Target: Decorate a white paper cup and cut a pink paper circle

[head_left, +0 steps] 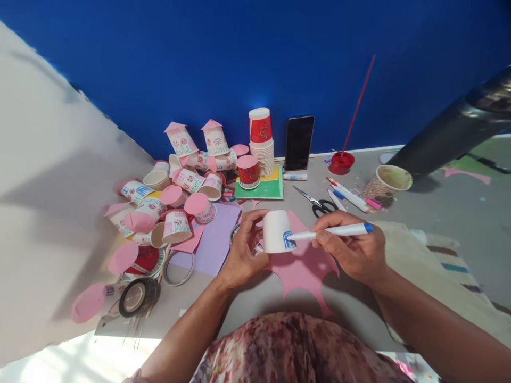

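A white paper cup point(275, 232) is gripped by my left hand point(247, 247), thumb below and fingers at its left side. Blue marker strokes form a small arched shape near the cup's right edge. My right hand point(353, 247) pinches a white felt-tip marker point(343, 230) with a blue end, and its tip rests against or very near the blue drawing. Beneath the cup lies a pink paper sheet point(307, 266) with rounded cut-outs. Black-handled scissors point(315, 202) lie just behind my right hand.
Decorated paper cups point(178, 226) with pink tops are heaped at left, beside tape rolls point(133, 298) and purple paper point(219, 234). Behind stand a cup stack point(261, 154) and a phone point(299, 142). Loose markers point(351, 197), a stained cup point(387, 183) and a cloth point(411, 266) are at right.
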Available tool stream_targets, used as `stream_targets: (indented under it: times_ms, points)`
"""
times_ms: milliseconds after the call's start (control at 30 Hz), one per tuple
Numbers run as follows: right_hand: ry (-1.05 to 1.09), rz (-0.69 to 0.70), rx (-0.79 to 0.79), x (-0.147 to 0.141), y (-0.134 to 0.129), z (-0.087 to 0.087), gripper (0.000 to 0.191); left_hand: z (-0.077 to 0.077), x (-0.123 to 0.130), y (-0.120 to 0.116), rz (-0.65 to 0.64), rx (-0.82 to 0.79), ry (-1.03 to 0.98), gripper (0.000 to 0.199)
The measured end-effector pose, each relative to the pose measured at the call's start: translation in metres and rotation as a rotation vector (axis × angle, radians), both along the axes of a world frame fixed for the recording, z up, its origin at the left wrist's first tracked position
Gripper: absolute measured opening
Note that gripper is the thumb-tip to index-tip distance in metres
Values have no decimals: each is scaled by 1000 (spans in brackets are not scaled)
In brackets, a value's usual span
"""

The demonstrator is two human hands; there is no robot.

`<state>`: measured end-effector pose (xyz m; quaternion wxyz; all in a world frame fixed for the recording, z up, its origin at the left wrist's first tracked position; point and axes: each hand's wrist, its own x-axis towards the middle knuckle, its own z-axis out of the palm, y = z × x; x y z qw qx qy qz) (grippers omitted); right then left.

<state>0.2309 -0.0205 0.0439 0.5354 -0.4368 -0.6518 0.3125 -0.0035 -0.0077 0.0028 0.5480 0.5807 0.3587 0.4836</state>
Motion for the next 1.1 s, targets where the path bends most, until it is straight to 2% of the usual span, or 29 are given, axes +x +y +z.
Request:
stream_targets:
  times_ms: [133, 300, 500, 833, 1100]
  points:
    - [15, -4, -4, 1, 0, -1, 12, -1, -1, 1, -14, 3, 5, 71]
    - [3, 62, 43, 2, -1, 3, 11, -4, -2, 1, -21, 16, 9, 70]
    - [17, 24, 61, 2, 0, -1, 8, -3, -1, 1, -32, 11, 4, 72]
    - [-6, 143, 62, 6, -2, 0, 12, -6, -1, 2, -36, 45, -3, 74]
    - [33, 168, 60, 7, -1, -5, 12, -6, -2, 3, -47, 44, -25, 72]
